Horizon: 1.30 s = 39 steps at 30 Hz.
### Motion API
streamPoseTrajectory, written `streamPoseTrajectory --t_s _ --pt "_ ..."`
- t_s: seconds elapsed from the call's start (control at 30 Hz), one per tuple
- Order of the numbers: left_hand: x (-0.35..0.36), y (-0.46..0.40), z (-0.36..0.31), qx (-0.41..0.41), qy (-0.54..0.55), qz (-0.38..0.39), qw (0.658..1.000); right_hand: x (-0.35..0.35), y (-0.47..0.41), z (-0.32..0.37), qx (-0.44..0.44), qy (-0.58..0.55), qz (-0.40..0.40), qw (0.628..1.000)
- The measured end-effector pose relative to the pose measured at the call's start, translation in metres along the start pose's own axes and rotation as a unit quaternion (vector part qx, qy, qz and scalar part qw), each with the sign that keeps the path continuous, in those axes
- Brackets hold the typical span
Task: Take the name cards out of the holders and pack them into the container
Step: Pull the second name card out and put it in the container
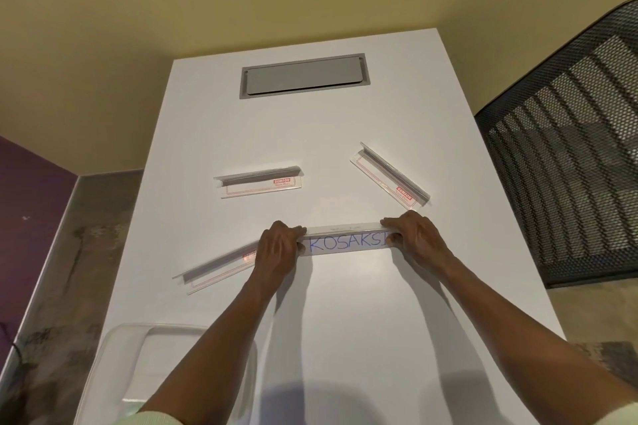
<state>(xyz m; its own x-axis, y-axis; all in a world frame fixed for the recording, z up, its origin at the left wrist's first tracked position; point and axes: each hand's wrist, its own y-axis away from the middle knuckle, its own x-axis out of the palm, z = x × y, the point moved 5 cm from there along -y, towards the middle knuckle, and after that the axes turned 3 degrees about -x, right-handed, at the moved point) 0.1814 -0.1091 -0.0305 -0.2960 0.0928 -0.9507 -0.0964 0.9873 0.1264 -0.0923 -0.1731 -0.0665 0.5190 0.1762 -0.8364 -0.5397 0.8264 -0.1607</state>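
A clear name-card holder [345, 241] stands mid-table with a white card inside, lettered "KOSAKSI" in blue. My left hand [278, 245] grips its left end and my right hand [409, 235] grips its right end, fingers curled over the top edge. Three more clear holders lie on the white table [345, 321]: one [259, 181] behind to the left, one [390, 174] tilted behind to the right, one [214, 271] slanted at the left, partly under my left hand. A clear plastic container [121, 355] sits at the near left corner; my left forearm covers part of it.
A grey cable-port flap [303, 76] is set into the table's far end. A black mesh chair back [566, 155] stands close at the right edge. Floor and a purple wall lie to the left.
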Motion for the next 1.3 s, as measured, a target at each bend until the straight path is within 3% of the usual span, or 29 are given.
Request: streamPoseTrajectory --t_s 0.17,0.47,0.87,1.0,1.3 --pt "-0.002 0.002 0.001 -0.01 -0.019 0.013 1.0 0.002 0.0 -0.004 0.042 0.007 0.042 0.998" --pt "-0.035 0.024 -0.011 0.019 0.004 -0.01 1.0 -0.027 0.009 0.022 0.094 -0.036 0.047 0.994" --pt "-0.1 0.081 0.0 0.033 0.038 -0.11 0.993 -0.07 0.026 0.1 0.039 0.043 0.038 0.998" --pt "-0.111 0.105 0.013 0.034 0.033 -0.113 0.992 -0.074 0.038 0.13 -0.004 0.074 0.02 0.997" --pt "-0.118 0.162 0.055 -0.05 0.086 -0.066 0.993 -0.064 0.066 0.188 -0.004 0.082 0.035 0.996"
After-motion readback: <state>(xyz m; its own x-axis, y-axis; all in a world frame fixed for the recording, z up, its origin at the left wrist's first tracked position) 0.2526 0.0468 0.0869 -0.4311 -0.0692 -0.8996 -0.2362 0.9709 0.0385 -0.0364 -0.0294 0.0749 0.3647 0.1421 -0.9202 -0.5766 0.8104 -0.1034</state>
